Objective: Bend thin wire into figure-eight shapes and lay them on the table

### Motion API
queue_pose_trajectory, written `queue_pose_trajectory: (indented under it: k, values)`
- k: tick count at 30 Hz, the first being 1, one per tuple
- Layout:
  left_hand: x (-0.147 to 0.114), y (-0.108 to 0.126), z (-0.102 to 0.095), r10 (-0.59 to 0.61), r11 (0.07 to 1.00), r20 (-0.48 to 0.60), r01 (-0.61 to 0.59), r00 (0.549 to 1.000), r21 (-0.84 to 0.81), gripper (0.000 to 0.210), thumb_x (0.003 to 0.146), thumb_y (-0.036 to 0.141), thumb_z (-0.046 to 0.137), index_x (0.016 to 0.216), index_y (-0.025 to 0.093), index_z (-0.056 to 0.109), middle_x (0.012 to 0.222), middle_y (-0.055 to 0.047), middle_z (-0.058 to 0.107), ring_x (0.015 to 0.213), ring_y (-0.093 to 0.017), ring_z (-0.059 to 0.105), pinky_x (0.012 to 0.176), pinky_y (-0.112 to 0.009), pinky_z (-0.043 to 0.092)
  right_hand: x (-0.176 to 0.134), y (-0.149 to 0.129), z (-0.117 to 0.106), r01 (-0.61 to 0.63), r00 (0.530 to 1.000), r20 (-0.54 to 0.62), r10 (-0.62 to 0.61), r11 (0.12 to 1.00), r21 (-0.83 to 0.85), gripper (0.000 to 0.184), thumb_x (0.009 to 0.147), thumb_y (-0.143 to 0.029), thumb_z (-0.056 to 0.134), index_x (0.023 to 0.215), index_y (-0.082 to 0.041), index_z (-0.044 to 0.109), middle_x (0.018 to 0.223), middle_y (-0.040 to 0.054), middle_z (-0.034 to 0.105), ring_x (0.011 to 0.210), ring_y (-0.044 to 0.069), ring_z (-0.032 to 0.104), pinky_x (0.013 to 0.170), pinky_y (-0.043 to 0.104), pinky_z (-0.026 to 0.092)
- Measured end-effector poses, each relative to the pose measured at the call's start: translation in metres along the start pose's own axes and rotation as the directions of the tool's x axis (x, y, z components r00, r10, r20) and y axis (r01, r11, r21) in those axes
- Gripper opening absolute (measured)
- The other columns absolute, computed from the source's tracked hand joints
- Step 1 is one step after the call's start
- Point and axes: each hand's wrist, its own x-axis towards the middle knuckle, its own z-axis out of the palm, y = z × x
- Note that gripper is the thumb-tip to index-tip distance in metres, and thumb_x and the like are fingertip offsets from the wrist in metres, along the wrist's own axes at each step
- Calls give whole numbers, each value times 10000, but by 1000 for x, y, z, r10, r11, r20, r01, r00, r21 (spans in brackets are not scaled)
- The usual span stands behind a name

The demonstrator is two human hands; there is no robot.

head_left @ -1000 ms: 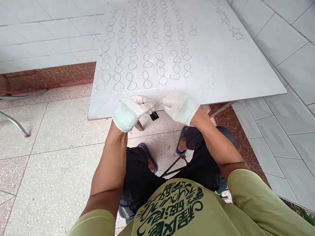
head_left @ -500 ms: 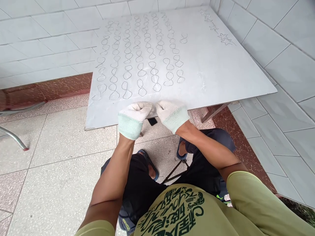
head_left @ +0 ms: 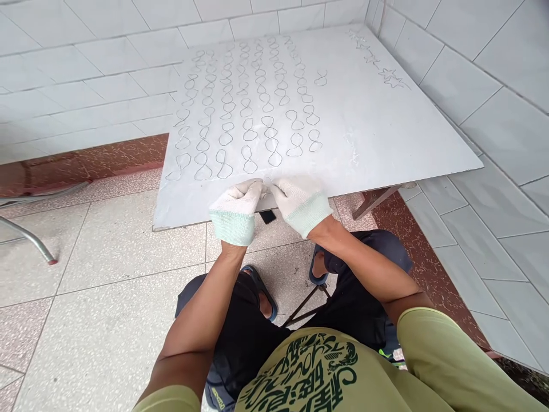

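My left hand (head_left: 238,207), in a white knit glove with a pale green cuff, is closed in a pinch at the near edge of the white board (head_left: 377,131). Beside it, fingertips almost meeting, my right hand (head_left: 300,201) wears a matching glove and pinches too. Whatever lies between the fingers is too small to make out. Just beyond the hands, thin wire-like figure-eight loops (head_left: 249,159) lie in several rows across the board's left and middle. One loop (head_left: 320,78) sits apart at the right of the rows. Star-like shapes (head_left: 392,78) of similar thin line lie at the far right.
The board rests on a support with a brown leg (head_left: 375,201), against tiled walls (head_left: 463,51) at the back and right. A dark flat object (head_left: 268,217) shows below the board's edge. Curved metal chair legs (head_left: 30,236) stand on the speckled floor (head_left: 107,309) at left.
My left hand has shifted slightly to the right, its pinch still beside the right hand's. The far part of the board sits a little lower in view. The loops keep their arrangement.
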Motion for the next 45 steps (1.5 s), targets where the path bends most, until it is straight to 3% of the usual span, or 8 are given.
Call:
queue_pose_trajectory:
  k: [7,11,18,27,33,37,40,45]
  values:
    - [9,-1,-8,-59,994,105,68,993,-81,280,870,471,838,857,192,821,795,-48,799,807,-198,767,851,-330,652,-5,-5,1,45,995,90,-39,997,-62,478,1199,-188,298,1256,-133,770,1125,154,816,1015,302,690,923,427,404]
    - [4,0,-6,-55,995,77,61,996,-79,256,873,439,832,771,207,795,792,-55,803,844,-220,793,843,-332,666,-5,-11,5,-19,998,67,21,999,-30,464,1208,-225,310,1295,-148,760,1052,142,815,960,299,686,873,418,404]
    - [-8,6,3,-58,997,-52,60,997,55,217,891,421,808,849,213,856,1008,-88,875,965,-295,844,688,-334,686,-6,-15,7,-160,987,29,157,975,157,531,1236,-329,282,1151,-180,784,1046,123,784,946,255,656,857,376,410]
    - [-2,2,2,-65,998,-54,66,996,21,256,913,470,789,877,222,839,956,-79,872,950,-289,847,731,-336,703,-8,-15,-7,-227,968,194,159,884,408,443,1218,-365,392,1081,-207,783,920,57,786,850,216,674,805,347,435]
    - [-5,0,6,-46,998,-48,49,998,45,245,929,463,773,887,235,854,974,-81,877,1039,-312,839,699,-335,687,-6,-16,7,-197,977,135,165,942,272,413,1216,-365,426,1043,-206,766,992,103,809,856,243,698,758,370,428]
    - [-11,0,10,-44,999,-69,45,997,22,268,928,458,767,962,219,883,1049,-94,890,1092,-312,841,707,-321,688,-3,-21,13,-173,980,144,137,943,283,372,1226,-370,424,1202,-213,761,1081,108,821,915,255,738,783,370,473]
    - [-14,-1,11,-46,998,-60,43,997,-47,245,912,428,804,989,217,905,1087,-78,897,1117,-305,846,806,-343,712,-3,-24,11,-177,980,139,139,934,312,357,1233,-348,417,1292,-209,741,1068,106,809,937,250,751,808,356,509]
    - [-16,-1,11,-23,996,-36,20,999,-91,205,901,396,833,970,218,909,1071,-58,898,1125,-286,847,919,-362,717,-2,-27,9,-139,985,140,101,945,296,334,1219,-279,433,1250,-198,755,999,79,789,900,220,741,785,324,527]
